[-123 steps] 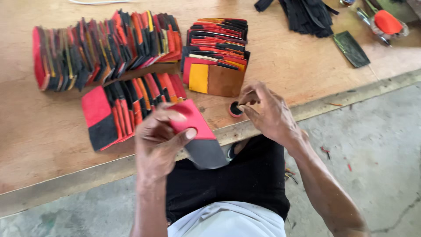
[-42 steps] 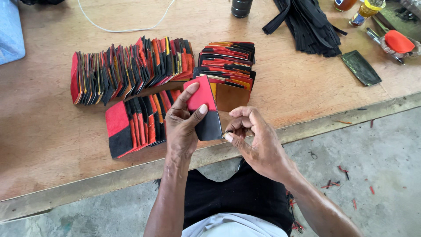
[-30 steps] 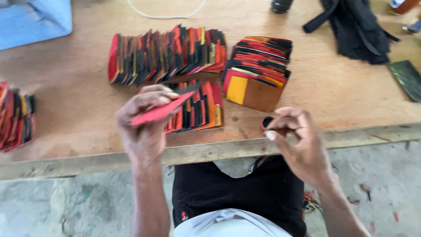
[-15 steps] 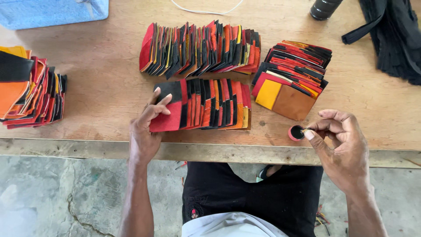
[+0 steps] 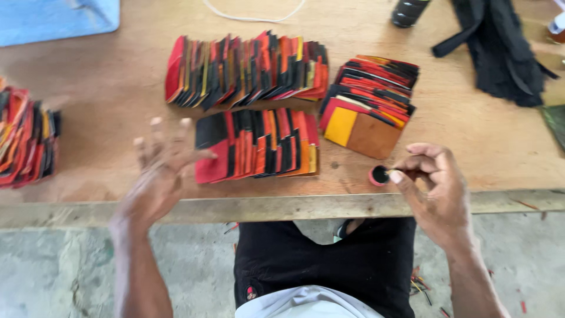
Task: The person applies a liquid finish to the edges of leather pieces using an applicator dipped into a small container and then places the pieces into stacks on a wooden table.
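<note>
My left hand (image 5: 156,174) hovers empty with fingers spread, just left of the near row of red, black and orange leather pieces (image 5: 256,144) on the wooden table (image 5: 100,100). My right hand (image 5: 432,182) pinches a small thin tool whose tip dips into a little red pot with dark contents (image 5: 378,175) near the table's front edge. A second, longer row of pieces (image 5: 247,70) lies behind. A fanned stack topped by a yellow and brown piece (image 5: 365,118) sits to the right.
Another pile of red and black pieces (image 5: 26,138) lies at the far left. A blue sheet (image 5: 56,17) is at the back left, black fabric (image 5: 500,50) at the back right, a dark bottle (image 5: 409,12) and a white cord (image 5: 253,15) at the back.
My left hand laid the red and black piece onto the left end of the near row and pulled away empty. My right hand stayed at the small red pot. The view shifted left.
</note>
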